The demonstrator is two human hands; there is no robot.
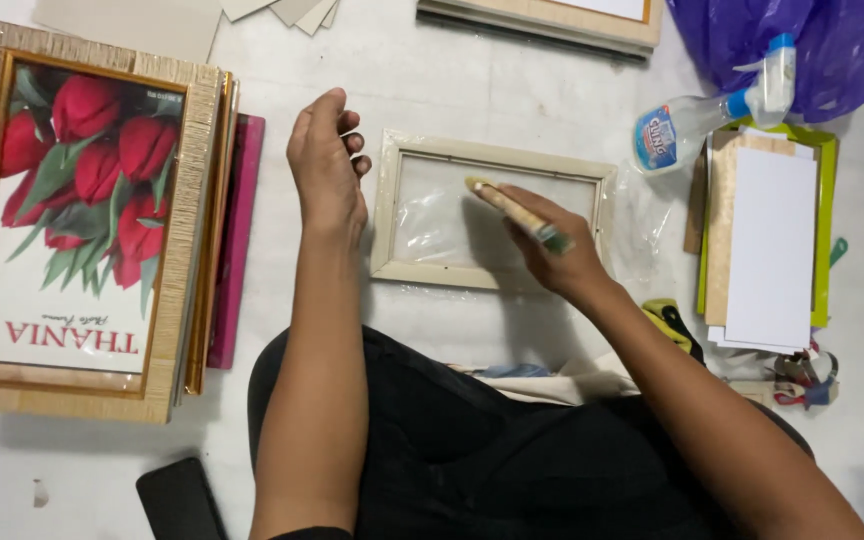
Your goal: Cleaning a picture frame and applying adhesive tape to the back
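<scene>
My right hand (562, 255) gripped a brush (517, 213) over the pale frame (492, 212); my left hand (327, 165), at 9 o'clock, hung loosely curled, empty. Unsteadied, the frame could have slid.

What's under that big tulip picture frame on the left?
Under the tulip picture frame lies a stack of more frames: gold edges and a pink one stick out on its right side. How many there are, and their fronts, is covered.
</scene>
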